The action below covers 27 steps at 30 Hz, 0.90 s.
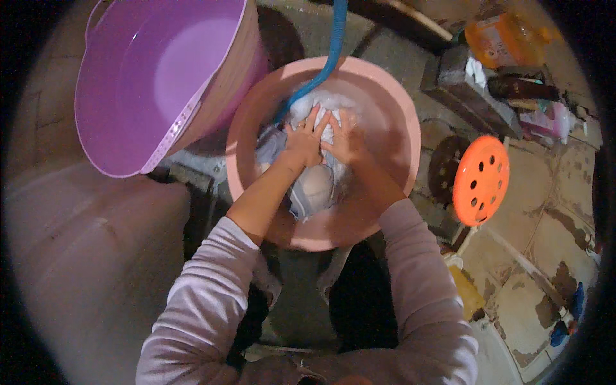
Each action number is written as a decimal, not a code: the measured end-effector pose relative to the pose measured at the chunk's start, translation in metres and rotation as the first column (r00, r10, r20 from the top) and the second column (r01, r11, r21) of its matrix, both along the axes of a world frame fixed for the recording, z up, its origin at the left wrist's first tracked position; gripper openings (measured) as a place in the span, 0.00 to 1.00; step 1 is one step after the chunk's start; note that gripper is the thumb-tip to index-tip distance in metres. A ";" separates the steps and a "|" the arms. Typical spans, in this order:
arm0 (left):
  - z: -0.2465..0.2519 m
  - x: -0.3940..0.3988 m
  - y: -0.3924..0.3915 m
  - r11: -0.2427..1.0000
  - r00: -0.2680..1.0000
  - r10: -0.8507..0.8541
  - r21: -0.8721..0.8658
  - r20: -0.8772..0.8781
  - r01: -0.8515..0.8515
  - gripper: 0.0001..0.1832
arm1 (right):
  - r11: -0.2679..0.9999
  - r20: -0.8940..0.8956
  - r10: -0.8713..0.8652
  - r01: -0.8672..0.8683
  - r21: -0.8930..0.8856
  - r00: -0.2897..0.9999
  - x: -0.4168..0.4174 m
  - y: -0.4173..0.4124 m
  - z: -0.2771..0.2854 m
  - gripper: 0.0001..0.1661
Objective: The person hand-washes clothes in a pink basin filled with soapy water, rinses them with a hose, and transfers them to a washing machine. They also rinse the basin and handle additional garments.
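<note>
A round pink plastic basin (323, 244) lies before me with wet cloth and suds in it. My left hand (306, 139), fingers spread, presses on white cloth (328, 122) in its middle. Beside it my right hand (345, 139) rests on the same cloth, fingers apart and thumb close to my left hand. Grey mesh-like fabric (301, 199) with a pale rounded part bulges below my left wrist, and more greyish cloth (272, 144) lies to the left. A blue ribbed hose (337, 41) comes over the basin's far rim, its end hidden by the basin's contents.
A large purple flexible tub (192, 72) leans at upper left. Right of the basin is an orange disc with holes (481, 180). A grey block-like holder (481, 101), an orange plastic pack (505, 41) and a bottle with pink contents (551, 122) lie at upper right on stone paving.
</note>
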<state>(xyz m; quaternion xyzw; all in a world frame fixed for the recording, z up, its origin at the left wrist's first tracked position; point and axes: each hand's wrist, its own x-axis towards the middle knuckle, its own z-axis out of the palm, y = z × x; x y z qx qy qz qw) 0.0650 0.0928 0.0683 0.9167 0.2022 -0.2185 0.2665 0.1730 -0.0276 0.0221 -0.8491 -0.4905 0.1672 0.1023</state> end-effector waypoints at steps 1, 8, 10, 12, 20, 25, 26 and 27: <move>-0.003 0.008 0.005 0.999 1.000 0.017 -0.036 -0.022 -0.017 0.64 | 0.998 0.005 0.063 -0.063 0.010 0.998 0.011 0.003 0.003 0.43; -0.053 0.015 0.024 0.927 0.763 0.359 -0.303 0.538 -0.222 0.52 | 0.987 -0.144 -0.151 0.157 0.030 0.978 0.065 0.025 -0.027 0.26; -0.043 -0.004 0.049 0.924 0.781 0.351 -0.329 0.517 -0.197 0.44 | 0.973 -0.505 -0.043 0.151 0.176 0.862 0.034 0.056 0.059 0.25; 0.008 0.007 0.060 0.933 0.859 0.293 -0.323 0.420 -0.160 0.29 | 0.987 -0.352 0.049 0.008 0.159 0.935 0.028 0.054 0.149 0.26; 0.079 -0.006 0.064 0.887 0.867 0.073 -0.429 0.494 0.169 0.28 | 0.952 -0.634 0.300 -0.266 0.152 0.713 0.069 -0.027 0.152 0.28; 0.004 -0.042 0.003 0.977 0.951 -0.107 0.210 0.290 0.045 0.49 | 0.992 -0.245 0.123 -0.119 0.032 0.962 0.005 -0.046 0.054 0.48; -0.004 -0.044 -0.019 0.969 0.967 -0.096 0.243 0.234 0.038 0.53 | 0.994 -0.110 0.081 -0.088 -0.059 0.991 -0.026 -0.048 0.043 0.51; -0.009 -0.041 -0.028 0.957 0.969 -0.130 0.283 0.211 0.066 0.54 | 0.989 0.025 0.044 -0.039 -0.144 0.999 -0.039 -0.050 0.034 0.54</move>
